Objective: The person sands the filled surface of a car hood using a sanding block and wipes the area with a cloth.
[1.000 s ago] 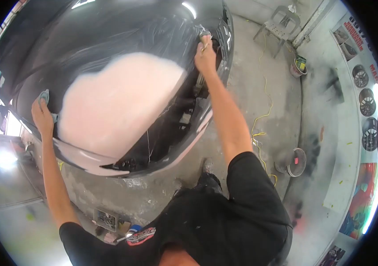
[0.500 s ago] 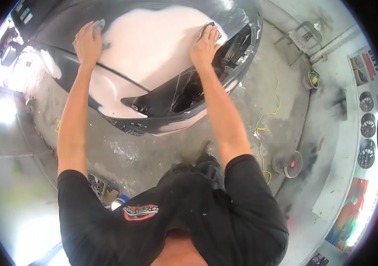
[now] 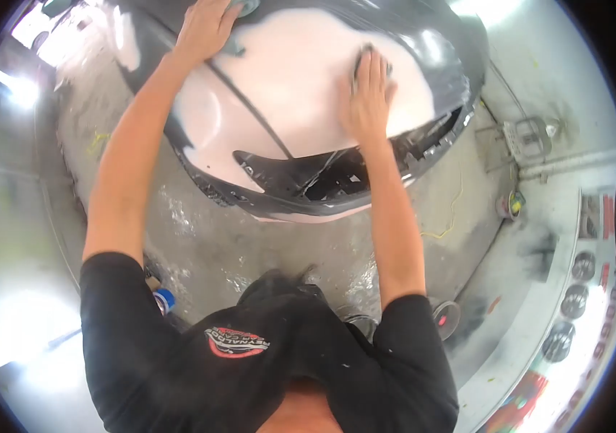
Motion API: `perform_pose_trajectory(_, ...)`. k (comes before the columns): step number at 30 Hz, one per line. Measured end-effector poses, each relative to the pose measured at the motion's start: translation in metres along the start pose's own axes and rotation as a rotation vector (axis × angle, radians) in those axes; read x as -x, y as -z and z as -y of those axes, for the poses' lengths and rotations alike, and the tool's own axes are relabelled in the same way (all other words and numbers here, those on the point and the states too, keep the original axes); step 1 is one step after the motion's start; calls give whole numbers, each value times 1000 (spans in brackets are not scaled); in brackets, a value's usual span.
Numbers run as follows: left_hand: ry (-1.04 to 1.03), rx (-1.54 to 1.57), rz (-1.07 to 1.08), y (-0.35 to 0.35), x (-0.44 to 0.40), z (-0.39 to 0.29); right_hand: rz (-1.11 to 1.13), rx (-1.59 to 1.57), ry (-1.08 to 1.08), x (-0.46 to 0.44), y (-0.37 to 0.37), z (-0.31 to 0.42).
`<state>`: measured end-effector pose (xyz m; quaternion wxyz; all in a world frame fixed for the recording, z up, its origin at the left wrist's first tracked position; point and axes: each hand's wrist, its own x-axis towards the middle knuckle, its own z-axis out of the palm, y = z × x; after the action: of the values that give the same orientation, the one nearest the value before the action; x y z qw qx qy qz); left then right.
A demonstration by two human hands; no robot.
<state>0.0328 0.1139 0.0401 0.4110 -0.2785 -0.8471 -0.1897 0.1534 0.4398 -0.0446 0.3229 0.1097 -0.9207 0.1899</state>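
Observation:
My right hand (image 3: 368, 105) lies on the pale primed patch (image 3: 293, 79) of a dark car's front. Its fingers press on a small dark pad (image 3: 360, 61), which looks like a sanding pad and is mostly covered by them. At the upper left, my left hand (image 3: 205, 30) rests near the left border of the patch. A blue-green cloth (image 3: 248, 7) shows at its fingertips and beside its thumb; the rest is hidden under the palm. Below the hands is the open front gap (image 3: 337, 189) of the car, with bare parts inside.
A grey plastic chair (image 3: 528, 137) stands by the right wall. Nearby are a bucket (image 3: 509, 205) with something yellow in it, a yellow cord (image 3: 456, 209) on the wet concrete floor and a clear tub (image 3: 446, 317). A blue-and-white can (image 3: 164, 299) stands low on the left.
The camera view has shifted, so the car appears farther right. My right hand has slid the pad inward from the patch's right edge. My left hand keeps roughly its place with the cloth.

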Motion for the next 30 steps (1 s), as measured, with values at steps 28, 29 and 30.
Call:
perform_pose_trajectory(28, -423, -1090, 498, -59, 13, 145, 51, 48, -1574, 573, 236, -23)
perform_pose_trajectory(29, -273, -693, 354, -52, 20, 84, -19, 52, -1685, 622, 248, -6)
perform_pose_trajectory(30, -108, -309, 224, -38, 25, 24, -87, 45, -1780, 658, 256, 11)
